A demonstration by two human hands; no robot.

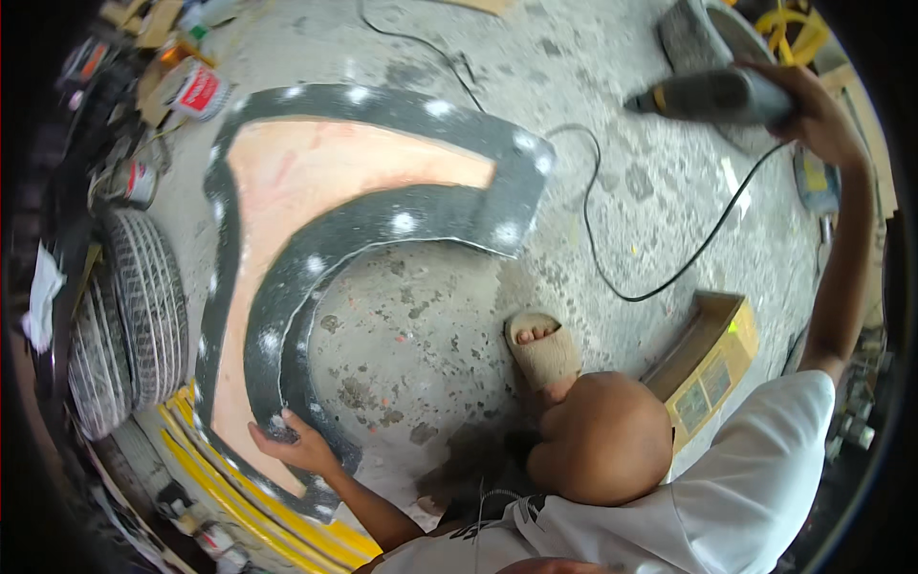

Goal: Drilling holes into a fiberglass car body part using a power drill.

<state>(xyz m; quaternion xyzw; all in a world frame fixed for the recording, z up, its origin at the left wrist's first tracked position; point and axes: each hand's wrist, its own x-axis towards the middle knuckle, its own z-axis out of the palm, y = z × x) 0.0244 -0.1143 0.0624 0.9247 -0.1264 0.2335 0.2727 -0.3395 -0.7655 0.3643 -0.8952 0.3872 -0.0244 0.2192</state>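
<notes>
Grey-edged fender panel (273, 196) arcs forward from the nearer left hand (304, 450), fingers and thumb parted; right hand (819, 120) clasps power tool (712, 96).

I'm looking in on a workshop, apparently one for vehicle bodywork. The floor is bare, stained grey concrete (660, 206). Beneath the left hand (293, 445) lies a dark grey, arched panel with a peach-coloured centre (316, 172), shaped like a car fender. Left of that hand I see two black, ribbed rubber tyres (143, 316); farther beyond it, a red-and-white cylindrical can (203, 91). The right hand (820, 110) grips a dark, elongated power tool (712, 96), its black cord (660, 289) looping leftward below that hand.
</notes>
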